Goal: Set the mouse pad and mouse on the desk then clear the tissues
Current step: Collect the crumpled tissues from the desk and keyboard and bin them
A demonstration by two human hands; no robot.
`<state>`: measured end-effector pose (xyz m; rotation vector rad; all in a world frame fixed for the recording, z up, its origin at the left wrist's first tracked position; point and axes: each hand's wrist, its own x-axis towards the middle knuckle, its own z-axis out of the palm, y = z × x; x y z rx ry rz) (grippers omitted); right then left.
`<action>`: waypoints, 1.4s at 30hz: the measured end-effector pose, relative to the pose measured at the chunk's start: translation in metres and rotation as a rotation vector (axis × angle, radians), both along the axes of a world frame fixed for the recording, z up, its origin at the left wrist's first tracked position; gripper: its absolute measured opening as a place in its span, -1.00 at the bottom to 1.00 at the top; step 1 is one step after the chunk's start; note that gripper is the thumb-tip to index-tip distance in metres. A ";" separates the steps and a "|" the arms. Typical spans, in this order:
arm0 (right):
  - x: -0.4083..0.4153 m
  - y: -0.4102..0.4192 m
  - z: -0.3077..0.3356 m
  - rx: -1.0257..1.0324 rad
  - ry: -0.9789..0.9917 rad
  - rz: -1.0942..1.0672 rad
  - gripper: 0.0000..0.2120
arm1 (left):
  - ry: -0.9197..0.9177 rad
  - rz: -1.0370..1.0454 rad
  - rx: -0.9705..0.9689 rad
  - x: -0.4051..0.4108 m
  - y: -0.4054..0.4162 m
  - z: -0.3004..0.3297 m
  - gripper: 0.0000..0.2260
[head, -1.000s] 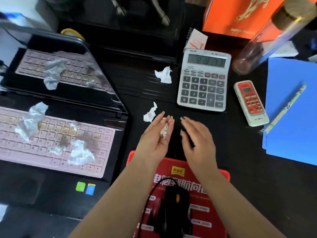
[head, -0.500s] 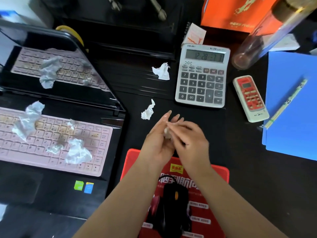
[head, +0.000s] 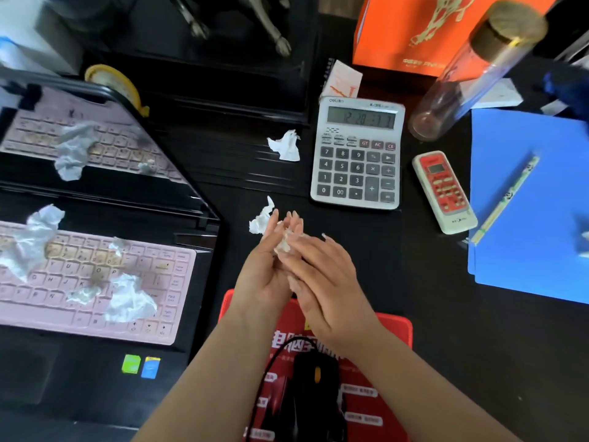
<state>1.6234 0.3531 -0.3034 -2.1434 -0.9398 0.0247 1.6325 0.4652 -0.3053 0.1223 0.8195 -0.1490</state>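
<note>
My left hand [head: 264,275] lies palm up above the red mouse pad [head: 395,333], with a small white tissue wad [head: 284,240] in its fingers. My right hand [head: 325,282] presses onto that wad from the right. A black wired mouse [head: 315,397] rests on the pad near the bottom edge. A loose tissue [head: 259,220] lies on the black desk just behind my left fingertips, and another tissue [head: 285,146] lies left of the calculator. Several crumpled tissues sit on the laptop's pink keyboard [head: 134,301].
An open laptop [head: 95,371] fills the left side. A grey calculator [head: 358,154], a red remote [head: 443,191], a blue folder [head: 541,237] with a pencil, a clear bottle [head: 471,74] and an orange box [head: 414,30] stand behind and to the right.
My hands were apart a second ago with a tissue bit in the left palm. The right hand has closed in over the left, and both now press the wad together.
</note>
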 end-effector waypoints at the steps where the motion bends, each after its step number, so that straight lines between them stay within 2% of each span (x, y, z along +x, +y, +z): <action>1: 0.006 0.001 0.003 0.085 -0.059 -0.015 -0.70 | -0.021 0.082 -0.062 -0.001 0.003 0.000 -0.63; 2: 0.014 0.004 0.006 0.125 -0.103 -0.045 -0.74 | -0.039 0.139 -0.058 -0.003 0.007 -0.003 -0.69; 4: 0.040 0.013 0.013 0.067 -0.101 -0.157 -0.75 | -0.031 0.188 0.007 -0.007 0.011 -0.001 -0.82; 6: 0.075 0.030 0.018 -0.124 0.064 -0.228 -0.68 | -0.034 0.202 0.037 -0.009 0.014 0.004 -0.79; 8: 0.110 0.050 0.011 -0.305 0.148 -0.192 -0.59 | -0.042 0.195 0.054 -0.012 0.015 0.009 -0.79; 12: 0.158 0.086 -0.003 -0.562 0.079 -0.030 -0.41 | -0.026 0.181 0.065 -0.016 0.017 0.016 -0.78; 16: 0.178 0.104 -0.020 -0.781 0.108 -0.005 -0.36 | -0.010 0.168 0.079 -0.021 0.021 0.017 -0.79; 18: 0.174 0.105 -0.030 -0.771 0.068 0.003 -0.41 | 0.002 0.168 0.072 -0.023 0.022 0.015 -0.78; 20: 0.163 0.098 -0.032 -0.674 0.043 -0.012 -0.57 | 0.018 0.172 0.071 -0.025 0.023 0.010 -0.73; 23: 0.139 0.074 -0.019 -0.371 0.142 -0.167 -0.76 | 0.034 0.177 0.102 -0.026 0.021 0.005 -0.71; 25: 0.111 0.060 -0.004 -0.107 0.166 -0.268 -0.77 | 0.064 0.186 0.150 -0.025 0.018 0.002 -0.78; 27: 0.073 0.048 0.009 0.013 0.110 -0.283 -0.77 | 0.059 0.174 0.168 -0.024 0.013 0.000 -0.82; 31: 0.007 0.034 0.004 -0.022 0.149 -0.236 -0.88 | 0.052 0.058 0.103 -0.025 -0.002 0.004 -0.74; 33: -0.010 0.030 -0.002 -0.058 0.041 -0.203 -0.73 | 0.143 0.053 0.064 -0.029 -0.007 0.007 -0.73; 35: -0.018 0.024 0.001 -0.077 -0.031 -0.150 -0.56 | 0.168 0.042 0.115 -0.039 -0.009 0.010 -0.71; 39: -0.029 0.017 0.006 -0.207 -0.008 -0.015 -0.68 | 0.183 0.044 0.199 -0.059 -0.010 0.010 -0.73; 42: -0.044 0.016 0.008 -0.283 -0.036 0.032 -0.62 | 0.140 0.098 0.190 -0.078 -0.015 0.014 -0.74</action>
